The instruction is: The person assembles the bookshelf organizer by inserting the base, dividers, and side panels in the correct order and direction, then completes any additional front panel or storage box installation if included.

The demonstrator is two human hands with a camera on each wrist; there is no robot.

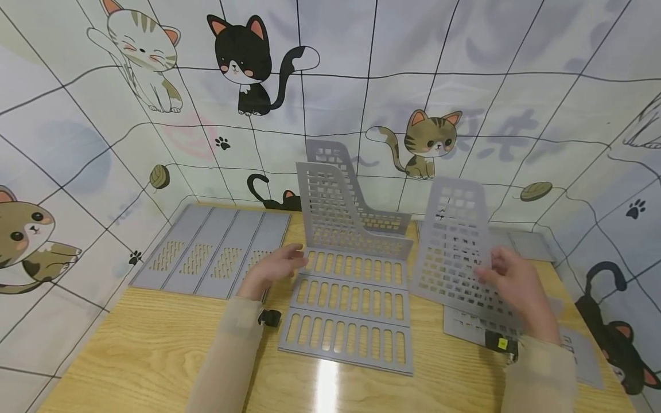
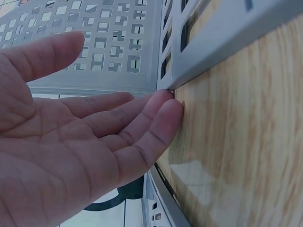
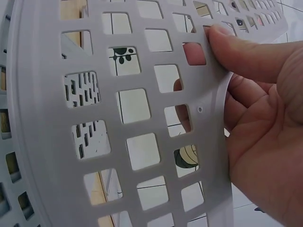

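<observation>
My left hand [image 1: 276, 265] is beside the left edge of a flat grey slotted panel [image 1: 351, 289], at its far corner. In the left wrist view the fingers are nearly straight, thumb apart, fingertips right at the panel's edge. Two L-shaped grey perforated dividers [image 1: 335, 212] stand upright at the far end of the slotted panel, one behind the other. My right hand [image 1: 516, 284] holds a third perforated divider [image 1: 449, 246] tilted up on the right. The right wrist view shows the thumb on the divider's near face [image 3: 210, 109] and fingers behind it.
A grey panel with folds and small slits [image 1: 206, 241] lies at the back left of the wooden table [image 1: 170, 344]. More flat grey pieces [image 1: 465, 328] lie under and beside the right hand. A cat-print sheet [image 1: 335, 46] hangs behind and along both sides.
</observation>
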